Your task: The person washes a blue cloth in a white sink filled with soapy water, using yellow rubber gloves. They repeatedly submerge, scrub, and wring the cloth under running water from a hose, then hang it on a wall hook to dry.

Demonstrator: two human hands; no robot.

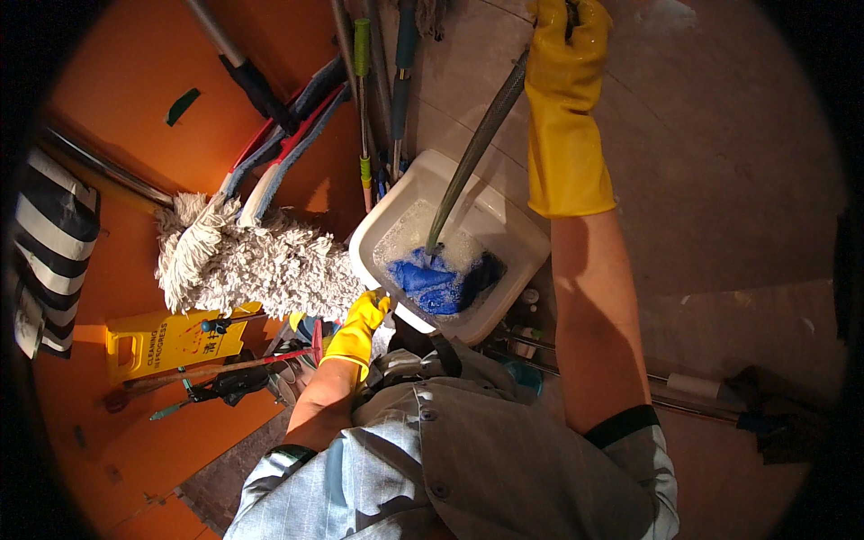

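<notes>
Both my hands wear yellow rubber gloves. My left hand [368,316] is at the near left rim of a white plastic basin [499,223], its fingers curled at the edge; whether they grip it cannot be made out. My right hand [569,34] is raised at the top of the view, closed around something dark, partly cut off by the frame, near the upper end of a grey-green hose [480,138]. The hose runs down into the basin, its lower end at a blue cloth [428,277] that lies in foamy water.
A white string mop head [263,263] lies left of the basin, touching it. Flat mops [290,148] and several poles [362,88] lean against the orange wall behind. A yellow cleaning sign [175,337] stands at the left; metal poles [695,405] are at the right.
</notes>
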